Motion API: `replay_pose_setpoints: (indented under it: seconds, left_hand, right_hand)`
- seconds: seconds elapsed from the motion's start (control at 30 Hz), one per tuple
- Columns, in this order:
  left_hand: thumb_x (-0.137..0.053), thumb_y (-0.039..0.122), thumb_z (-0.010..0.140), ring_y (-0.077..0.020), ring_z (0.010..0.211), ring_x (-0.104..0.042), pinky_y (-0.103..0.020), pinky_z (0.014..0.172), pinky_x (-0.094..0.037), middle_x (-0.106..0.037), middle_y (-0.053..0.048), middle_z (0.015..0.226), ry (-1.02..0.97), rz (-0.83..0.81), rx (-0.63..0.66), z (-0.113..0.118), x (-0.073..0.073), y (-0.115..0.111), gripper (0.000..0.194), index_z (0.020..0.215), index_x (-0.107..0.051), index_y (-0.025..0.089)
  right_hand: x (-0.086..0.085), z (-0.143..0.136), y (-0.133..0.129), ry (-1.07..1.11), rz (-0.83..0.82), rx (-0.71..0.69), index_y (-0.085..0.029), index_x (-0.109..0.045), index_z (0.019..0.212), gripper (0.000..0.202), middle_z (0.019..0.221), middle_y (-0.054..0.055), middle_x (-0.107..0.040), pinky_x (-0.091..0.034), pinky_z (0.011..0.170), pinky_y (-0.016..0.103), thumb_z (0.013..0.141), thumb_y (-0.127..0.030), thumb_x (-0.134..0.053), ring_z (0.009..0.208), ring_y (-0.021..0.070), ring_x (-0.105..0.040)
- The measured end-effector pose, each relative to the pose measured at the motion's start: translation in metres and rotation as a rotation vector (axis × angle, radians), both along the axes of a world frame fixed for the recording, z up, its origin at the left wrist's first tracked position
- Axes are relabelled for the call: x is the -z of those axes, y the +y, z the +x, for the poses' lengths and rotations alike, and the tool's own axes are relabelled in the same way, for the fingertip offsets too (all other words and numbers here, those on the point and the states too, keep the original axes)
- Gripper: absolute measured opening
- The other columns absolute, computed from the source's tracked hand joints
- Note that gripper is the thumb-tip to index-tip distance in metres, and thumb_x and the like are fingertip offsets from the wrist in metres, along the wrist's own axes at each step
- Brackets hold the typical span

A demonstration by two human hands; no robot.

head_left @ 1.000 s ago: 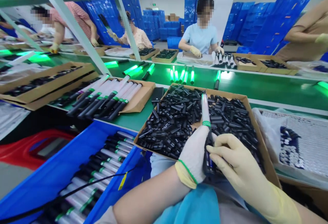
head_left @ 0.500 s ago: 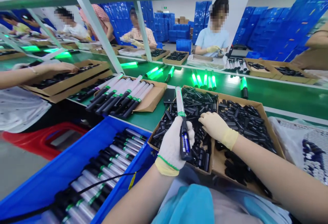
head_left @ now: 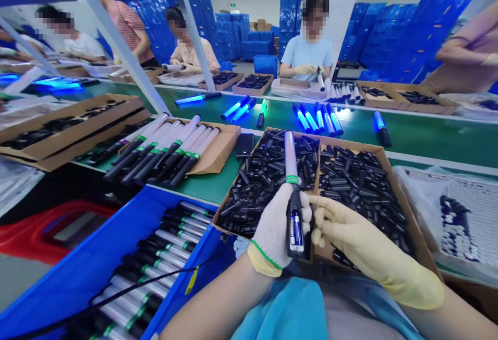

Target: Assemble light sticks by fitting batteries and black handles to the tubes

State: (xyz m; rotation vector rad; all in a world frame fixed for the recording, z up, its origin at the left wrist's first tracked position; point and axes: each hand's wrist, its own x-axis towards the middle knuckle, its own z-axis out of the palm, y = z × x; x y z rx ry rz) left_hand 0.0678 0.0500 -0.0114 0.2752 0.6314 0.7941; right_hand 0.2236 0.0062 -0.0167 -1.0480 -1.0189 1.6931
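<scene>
My left hand point(head_left: 275, 226), in a white knit glove, is wrapped round the black handle of a light stick point(head_left: 291, 161). The stick points away from me, with its clear tube up and batteries showing in the open handle. Close beside the handle is my right hand point(head_left: 342, 226) in a pale yellow glove, fingers curled and pressed together; whatever they may hold is hidden. Beyond both hands lies a cardboard box point(head_left: 319, 166) of small black plastic parts, split by a divider.
A blue bin point(head_left: 89, 257) of light sticks stands at the left, below a row of sticks point(head_left: 167, 148) on cardboard. Lit sticks point(head_left: 319, 117) lie on the green belt point(head_left: 436, 137). A metal post point(head_left: 112, 39) rises left; people work opposite.
My right hand has come back from the black parts to the handle in my left hand. Most lit sticks on the belt have turned from green to blue. The neighbour's arm at left is gone.
</scene>
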Motion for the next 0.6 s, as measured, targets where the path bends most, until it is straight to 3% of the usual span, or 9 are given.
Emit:
replay_pose_setpoints:
  seconds: [0.2,0.3,0.4,0.47,0.6]
  left_hand:
    - [-0.045,0.049,0.095,-0.0081,0.051,-0.057,-0.016,0.045,-0.048,-0.058,-0.002,0.067,-0.245,0.033,0.133,0.010,0.018,0.000,0.043,0.089,-0.064,0.012]
    - [-0.045,0.051,0.095,-0.0083,0.057,-0.058,-0.016,0.050,-0.049,-0.058,-0.002,0.071,-0.369,0.073,0.209,0.012,0.017,-0.001,0.044,0.095,-0.065,0.013]
    - [-0.042,0.049,0.097,-0.0077,0.058,-0.055,-0.015,0.048,-0.045,-0.058,-0.001,0.076,-0.420,0.120,0.218,0.016,0.008,-0.006,0.041,0.110,-0.063,0.016]
    - [-0.042,0.048,0.097,-0.0076,0.057,-0.053,-0.015,0.046,-0.043,-0.058,-0.001,0.078,-0.421,0.131,0.234,0.020,0.003,-0.010,0.041,0.118,-0.061,0.018]
    - [-0.045,0.049,0.095,-0.0089,0.057,-0.053,-0.018,0.045,-0.043,-0.057,0.000,0.078,-0.360,0.140,0.238,0.027,0.000,-0.014,0.042,0.123,-0.059,0.020]
  right_hand:
    - [0.008,0.003,0.003,0.258,-0.050,0.148,-0.019,-0.066,0.091,0.016,0.075,-0.001,-0.052,-0.045,0.060,0.024,0.080,-0.030,-0.070,0.065,0.0114,-0.051]
    - [0.010,0.002,0.004,0.347,-0.080,0.199,-0.020,-0.067,0.095,0.021,0.081,-0.002,-0.054,-0.042,0.056,0.018,0.081,-0.035,-0.073,0.061,0.0061,-0.044]
    - [0.009,0.004,0.000,0.476,-0.167,0.119,-0.021,-0.066,0.110,0.034,0.079,-0.004,-0.053,-0.042,0.056,0.015,0.078,-0.029,-0.076,0.058,0.0036,-0.042]
    - [0.009,0.008,-0.005,0.553,-0.216,0.024,-0.020,-0.066,0.108,0.029,0.077,-0.003,-0.054,-0.044,0.060,0.015,0.080,-0.022,-0.073,0.060,0.0041,-0.047]
    - [0.012,0.022,-0.014,0.494,-0.197,-0.111,-0.020,-0.065,0.113,0.034,0.099,0.003,-0.063,-0.049,0.082,0.026,0.081,-0.013,-0.064,0.088,0.0133,-0.060]
